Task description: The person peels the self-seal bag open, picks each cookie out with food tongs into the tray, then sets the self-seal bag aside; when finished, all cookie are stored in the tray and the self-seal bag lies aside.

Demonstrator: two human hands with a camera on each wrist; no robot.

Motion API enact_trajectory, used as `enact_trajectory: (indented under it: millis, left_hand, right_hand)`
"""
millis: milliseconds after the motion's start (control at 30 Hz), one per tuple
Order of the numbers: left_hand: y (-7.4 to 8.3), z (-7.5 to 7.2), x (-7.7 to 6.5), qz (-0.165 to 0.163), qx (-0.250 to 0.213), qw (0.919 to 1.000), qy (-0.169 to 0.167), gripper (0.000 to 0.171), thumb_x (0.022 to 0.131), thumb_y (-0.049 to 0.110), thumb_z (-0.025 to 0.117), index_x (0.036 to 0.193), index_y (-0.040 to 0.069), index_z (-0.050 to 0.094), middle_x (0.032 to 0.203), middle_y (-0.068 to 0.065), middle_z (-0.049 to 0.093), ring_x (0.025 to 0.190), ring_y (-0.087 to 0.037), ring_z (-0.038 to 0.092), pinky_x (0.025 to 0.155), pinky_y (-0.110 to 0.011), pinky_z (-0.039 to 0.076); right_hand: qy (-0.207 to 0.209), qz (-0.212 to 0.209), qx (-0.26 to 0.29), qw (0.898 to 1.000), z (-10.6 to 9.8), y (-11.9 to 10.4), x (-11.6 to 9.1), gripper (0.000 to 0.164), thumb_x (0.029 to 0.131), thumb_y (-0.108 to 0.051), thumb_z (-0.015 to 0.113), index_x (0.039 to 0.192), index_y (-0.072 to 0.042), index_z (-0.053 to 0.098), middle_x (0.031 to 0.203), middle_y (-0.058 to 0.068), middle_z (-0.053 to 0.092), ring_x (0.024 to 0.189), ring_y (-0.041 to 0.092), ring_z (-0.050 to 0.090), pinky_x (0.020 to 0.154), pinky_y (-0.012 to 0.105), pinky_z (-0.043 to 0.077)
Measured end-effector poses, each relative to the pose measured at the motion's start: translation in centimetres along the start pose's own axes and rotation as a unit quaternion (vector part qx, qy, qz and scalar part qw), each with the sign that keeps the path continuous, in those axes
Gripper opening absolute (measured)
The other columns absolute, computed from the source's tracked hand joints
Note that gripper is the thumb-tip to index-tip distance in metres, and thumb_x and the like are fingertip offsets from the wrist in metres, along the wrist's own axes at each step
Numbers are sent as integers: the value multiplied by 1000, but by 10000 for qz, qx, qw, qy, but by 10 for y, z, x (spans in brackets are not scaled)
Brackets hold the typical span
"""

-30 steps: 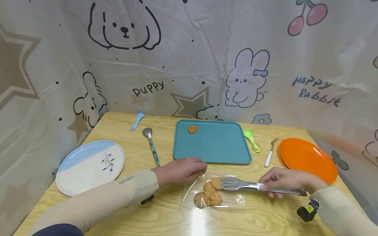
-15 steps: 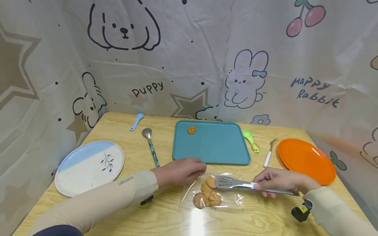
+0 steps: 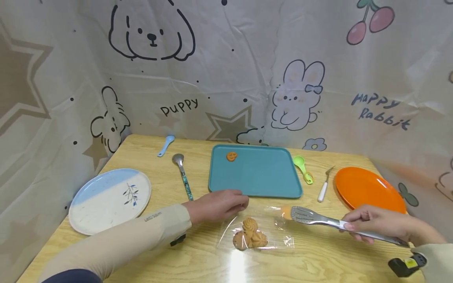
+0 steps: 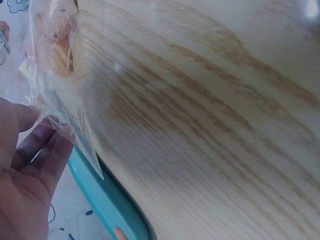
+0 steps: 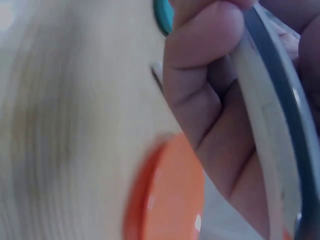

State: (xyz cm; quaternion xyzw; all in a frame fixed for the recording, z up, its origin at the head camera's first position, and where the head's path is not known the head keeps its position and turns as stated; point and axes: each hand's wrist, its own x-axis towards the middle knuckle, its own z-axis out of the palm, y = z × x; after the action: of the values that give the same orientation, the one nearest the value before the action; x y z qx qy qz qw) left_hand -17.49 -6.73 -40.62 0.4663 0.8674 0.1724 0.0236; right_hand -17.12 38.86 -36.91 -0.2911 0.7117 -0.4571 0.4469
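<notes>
A clear plastic bag (image 3: 274, 237) lies on the table with several cookies (image 3: 249, 236) inside. My left hand (image 3: 219, 205) pinches the bag's edge between thumb and fingers, which shows up close in the left wrist view, where the bag's film (image 4: 60, 107) creases at the fingertips. With my right hand (image 3: 380, 224) I grip metal tongs (image 3: 330, 221) with slotted ends. Their tips hold a pale round cookie (image 3: 286, 212) at the bag's right side; whether it is fully outside the film I cannot tell. In the right wrist view the fingers curl round the tongs' handle (image 5: 272, 115).
Behind the bag is a teal tray (image 3: 262, 177) with a small pretzel-shaped cookie (image 3: 231, 156). An orange plate (image 3: 369, 188), a white-handled fork (image 3: 323, 190) and a green spoon (image 3: 301, 167) lie right. Left are a blue-white plate (image 3: 106, 208), a long-handled spoon (image 3: 185, 179) and a blue spoon (image 3: 165, 146).
The tongs first slid a little left onto the cookie, then moved right with it, away from the other cookies to the bag's right side. My left hand has stayed in place.
</notes>
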Motion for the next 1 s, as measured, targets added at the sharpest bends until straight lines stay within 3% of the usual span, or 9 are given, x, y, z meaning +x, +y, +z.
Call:
enact_trajectory:
  millis: [133,233,300,400,467,600,700,800,1000]
  left_hand:
    - [-2,1,-1,-86,-93,9999,-15,12,102,20,50,91,17,54,82,8,48,74,-6,44,64,-16,38]
    - [-3,1,-2,-148,-159,9998,-5,12,102,20,49,91,17,53,82,8,48,75,-6,44,64,-17,38]
    - [-3,2,-2,-129,-171,9998,24,12,102,19,49,91,17,53,83,7,48,75,-6,45,64,-17,38]
    - [-2,2,-1,-97,-134,9998,58,12,102,18,49,91,17,53,82,7,48,75,-6,44,64,-16,37]
    - [-2,3,-1,-113,-98,9999,46,11,101,17,50,91,17,54,82,7,49,75,-6,45,64,-16,37]
    - [1,2,1,-166,-104,9998,-66,10,101,18,52,92,16,56,83,7,51,76,-6,46,66,-17,40]
    - [3,1,2,-180,-137,9996,-146,11,101,20,51,94,15,57,84,7,51,77,-6,47,67,-18,40]
    - [3,1,3,-194,-128,9996,-155,11,102,20,50,94,15,57,84,7,51,76,-6,46,67,-18,39]
    - [2,1,4,-198,-117,9997,-109,11,101,19,51,91,17,54,82,7,49,76,-6,45,65,-17,38]
  right_hand:
    - [103,-30,74,9999,-13,-3,-14,29,103,1,32,112,11,57,73,22,47,58,37,33,45,36,35]
    - [490,141,-133,9986,-25,-9,-13,30,105,-3,32,116,9,57,73,16,52,60,37,33,46,39,31]
    - [937,344,-522,9936,-31,-13,-6,30,105,-10,36,115,8,58,72,9,55,59,35,38,47,37,34]
    - [1731,793,-1015,9764,-33,-19,14,35,104,-25,45,115,4,59,73,3,58,57,26,46,51,34,40]
    - [2183,993,-1233,9630,-33,-22,34,39,101,-33,50,114,2,60,76,6,60,60,19,51,57,30,44]
    - [2809,996,-1486,9429,-31,-31,78,39,98,-36,55,110,0,63,79,15,61,62,17,54,56,30,46]
    - [3188,895,-2304,9150,-32,-39,107,33,99,-34,55,95,-3,65,71,11,59,58,15,51,52,28,43]
    - [3485,840,-3346,8715,-32,-47,131,30,100,-29,54,83,-4,62,62,5,53,55,14,46,51,27,38]
    - [3707,1162,-4663,7948,-31,-55,164,27,101,-26,53,87,-5,63,69,4,55,64,18,49,60,31,41]
